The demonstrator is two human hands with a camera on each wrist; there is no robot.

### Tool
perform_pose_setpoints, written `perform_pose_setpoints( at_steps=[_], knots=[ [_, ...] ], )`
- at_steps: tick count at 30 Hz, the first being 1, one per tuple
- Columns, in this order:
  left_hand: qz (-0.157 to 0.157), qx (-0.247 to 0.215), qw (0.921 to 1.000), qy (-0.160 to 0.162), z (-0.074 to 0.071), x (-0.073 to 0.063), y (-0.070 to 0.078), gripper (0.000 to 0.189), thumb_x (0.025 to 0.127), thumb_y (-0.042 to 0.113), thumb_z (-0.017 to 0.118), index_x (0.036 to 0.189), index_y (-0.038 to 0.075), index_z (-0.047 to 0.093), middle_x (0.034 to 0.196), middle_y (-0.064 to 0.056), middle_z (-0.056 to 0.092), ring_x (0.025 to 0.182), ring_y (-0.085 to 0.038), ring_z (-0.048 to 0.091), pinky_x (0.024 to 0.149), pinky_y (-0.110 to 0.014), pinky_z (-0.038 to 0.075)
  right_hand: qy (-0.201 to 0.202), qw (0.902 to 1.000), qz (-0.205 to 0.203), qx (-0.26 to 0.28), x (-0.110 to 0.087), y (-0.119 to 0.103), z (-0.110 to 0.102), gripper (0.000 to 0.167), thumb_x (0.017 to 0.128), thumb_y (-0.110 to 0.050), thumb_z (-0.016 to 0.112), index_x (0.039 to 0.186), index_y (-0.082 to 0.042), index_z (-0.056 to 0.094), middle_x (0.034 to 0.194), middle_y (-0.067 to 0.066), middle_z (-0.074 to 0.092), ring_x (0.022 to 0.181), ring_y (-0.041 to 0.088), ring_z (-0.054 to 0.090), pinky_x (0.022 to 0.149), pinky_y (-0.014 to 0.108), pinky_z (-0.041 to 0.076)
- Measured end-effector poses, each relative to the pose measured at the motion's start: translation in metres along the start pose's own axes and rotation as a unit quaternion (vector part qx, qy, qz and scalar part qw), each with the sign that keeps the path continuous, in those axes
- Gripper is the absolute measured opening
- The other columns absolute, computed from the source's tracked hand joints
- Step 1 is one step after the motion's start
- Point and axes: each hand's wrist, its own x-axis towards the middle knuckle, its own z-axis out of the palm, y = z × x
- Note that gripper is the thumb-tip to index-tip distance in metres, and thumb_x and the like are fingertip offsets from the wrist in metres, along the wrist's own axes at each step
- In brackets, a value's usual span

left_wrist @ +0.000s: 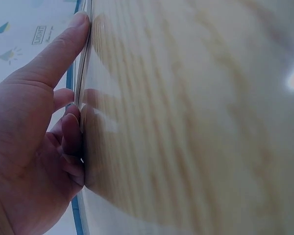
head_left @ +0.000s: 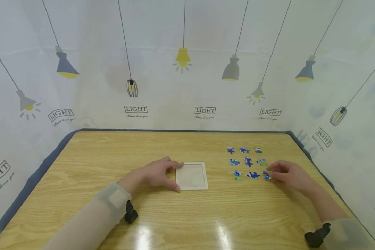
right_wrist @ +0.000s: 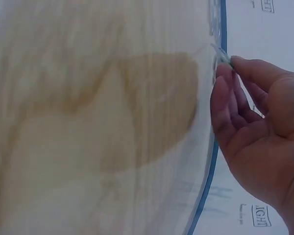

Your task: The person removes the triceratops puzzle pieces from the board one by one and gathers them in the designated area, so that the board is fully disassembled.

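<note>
A white square puzzle frame (head_left: 205,176) with a bare pale inside lies on the wooden table. My left hand (head_left: 157,173) holds its left side, index finger at the upper left corner and thumb at the lower left. In the left wrist view, the left hand (left_wrist: 32,132) is low beside the table. My right hand (head_left: 292,176) pinches a jigsaw piece (head_left: 266,174) at the lower right of a grid of pieces. Between thumb and fingertips of the right hand (right_wrist: 259,112), that piece (right_wrist: 224,57) shows tilted in the right wrist view.
Several blue, purple and green jigsaw pieces (head_left: 248,161) lie spaced apart in three rows, right of the frame. The table (head_left: 112,149) has a dark blue edge (head_left: 181,130), and a lamp-printed cloth (head_left: 162,90) hangs around it.
</note>
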Motion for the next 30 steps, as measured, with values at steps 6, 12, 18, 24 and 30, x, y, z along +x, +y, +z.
perform_pose_setpoints(
  at_steps=[6, 12, 18, 24, 30],
  knots=[
    [0.003, 0.003, 1.0000, 0.000, 0.000, 0.000, 0.000, 0.100, 0.081, 0.059, 0.094, 0.166, 0.029, 0.051, 0.122, 0.001, 0.057, 0.110, -0.020, 0.054, 0.102, -0.044, 0.048, -0.013, 0.9987, 0.030, -0.040, 0.000, 0.009, -0.006, 0.035, 0.110, -0.027, 0.068, 0.134, -0.001, 0.069, 0.111, 0.009, 0.071, 0.087, 0.017, 0.058, 0.069, 0.030, 0.051],
    [0.001, 0.002, 1.0000, -0.001, 0.000, 0.000, 0.000, 0.101, 0.081, 0.060, 0.094, 0.166, 0.029, 0.051, 0.122, 0.001, 0.056, 0.110, -0.020, 0.053, 0.102, -0.044, 0.047, -0.018, 0.9984, 0.024, -0.048, 0.003, 0.011, -0.007, 0.034, 0.109, -0.030, 0.070, 0.132, -0.005, 0.071, 0.116, 0.010, 0.071, 0.094, 0.020, 0.058, 0.073, 0.031, 0.051],
    [0.002, -0.001, 1.0000, 0.000, 0.001, 0.000, 0.000, 0.100, 0.081, 0.059, 0.095, 0.166, 0.029, 0.051, 0.120, 0.000, 0.056, 0.108, -0.021, 0.053, 0.099, -0.042, 0.046, -0.023, 0.9977, 0.000, -0.063, 0.006, 0.018, -0.008, 0.032, 0.107, -0.032, 0.073, 0.129, -0.009, 0.075, 0.113, 0.006, 0.070, 0.096, 0.018, 0.059, 0.080, 0.031, 0.049],
    [0.005, -0.003, 1.0000, 0.001, 0.001, 0.002, -0.001, 0.100, 0.080, 0.059, 0.095, 0.165, 0.029, 0.052, 0.120, 0.001, 0.056, 0.107, -0.021, 0.053, 0.097, -0.041, 0.046, -0.022, 0.9984, 0.005, -0.051, 0.002, 0.027, -0.009, 0.048, 0.104, -0.040, 0.077, 0.142, -0.011, 0.069, 0.120, 0.008, 0.068, 0.099, 0.018, 0.058, 0.082, 0.029, 0.048],
    [0.002, -0.003, 1.0000, 0.002, 0.002, 0.003, -0.002, 0.100, 0.080, 0.060, 0.095, 0.165, 0.030, 0.052, 0.120, 0.001, 0.056, 0.107, -0.020, 0.053, 0.098, -0.041, 0.046, -0.033, 0.9975, 0.004, -0.062, 0.002, 0.022, -0.008, 0.051, 0.103, -0.039, 0.078, 0.146, -0.013, 0.069, 0.127, 0.011, 0.066, 0.105, 0.022, 0.057, 0.086, 0.035, 0.048]
  ],
)
